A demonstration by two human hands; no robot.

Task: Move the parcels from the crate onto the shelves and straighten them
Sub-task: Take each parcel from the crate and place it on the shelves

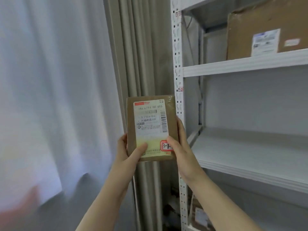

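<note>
A small brown cardboard parcel (150,114) with a white shipping label and a red-edged sticker is held upright in front of me, label facing me. My left hand (129,151) grips its lower left corner, thumb on the label. My right hand (180,147) grips its lower right edge, thumb on the sticker. The parcel hangs in the air just left of the white metal shelf unit (178,67). The crate is out of view.
A large brown box (266,30) with a label stands on the upper shelf. The middle shelf board (250,152) lies to the right of my hands. Another labelled parcel (200,215) sits low down. Grey and white curtains (66,80) hang at the left.
</note>
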